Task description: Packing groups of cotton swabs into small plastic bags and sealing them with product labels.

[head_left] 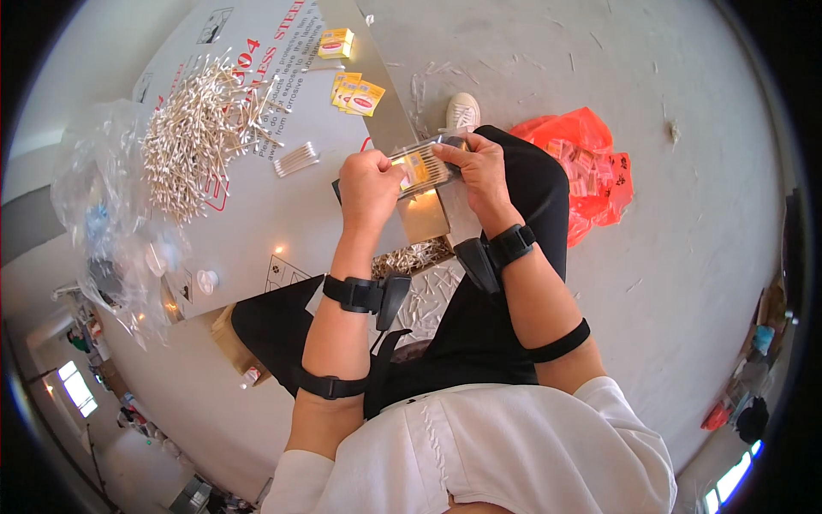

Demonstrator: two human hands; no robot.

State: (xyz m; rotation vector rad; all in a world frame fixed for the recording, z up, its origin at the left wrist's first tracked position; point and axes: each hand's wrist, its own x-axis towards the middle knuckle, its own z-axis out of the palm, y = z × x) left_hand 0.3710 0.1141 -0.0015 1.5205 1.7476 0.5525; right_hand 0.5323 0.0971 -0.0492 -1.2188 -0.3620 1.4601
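Between my hands is a clear plastic pack (417, 169) with a yellow card and a row of cotton swabs in it. My right hand (485, 176) grips its right end, thumb lying across the top. At the other end, the fingertips of my left hand (370, 190) are pinched against the pack; what is under them is hidden. On the grey sheet-covered table (282, 206), a small row of cotton swabs (297, 160) lies left of my left hand. Farther off are several yellow cards (357, 93) and a stack of the same cards (336, 43).
A big heap of loose cotton swabs (201, 137) covers the table's left part, beside a crumpled clear plastic bag (111, 214). An open box of swabs (415, 257) stands below my hands. Filled packs lie in a red plastic bag (606, 204) on the floor, right of my knee.
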